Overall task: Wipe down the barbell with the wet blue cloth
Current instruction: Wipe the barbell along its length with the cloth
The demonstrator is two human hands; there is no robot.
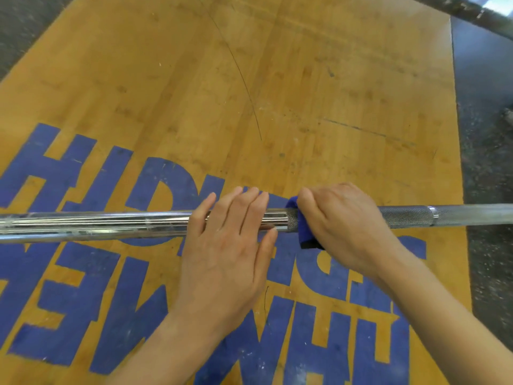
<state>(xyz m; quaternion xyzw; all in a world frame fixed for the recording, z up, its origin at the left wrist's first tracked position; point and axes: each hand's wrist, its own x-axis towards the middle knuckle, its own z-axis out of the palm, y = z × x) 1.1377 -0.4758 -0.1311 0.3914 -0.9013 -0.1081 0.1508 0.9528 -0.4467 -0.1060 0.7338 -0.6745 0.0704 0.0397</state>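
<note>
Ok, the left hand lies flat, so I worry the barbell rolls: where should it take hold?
On the smooth shiny sleeve beside the blue cloth, from above: the barbell lies level, so the left hand can wrap over its round top.

The barbell (111, 223) is showing bare metal: its smooth stretch is gleaming like chrome, with pale smudges dulling it in places, while the part to the right is looking grey, matt and rough with fine cross-hatched knurling. The blue cloth (305, 237) is looking soft and matt, with a dark strip along its lower edge. The wooden platform (277, 79) is wearing a dull, scuffed finish, scratched and speckled, and its blue painted lettering (83, 176) is chipping and flecked with white.
</note>
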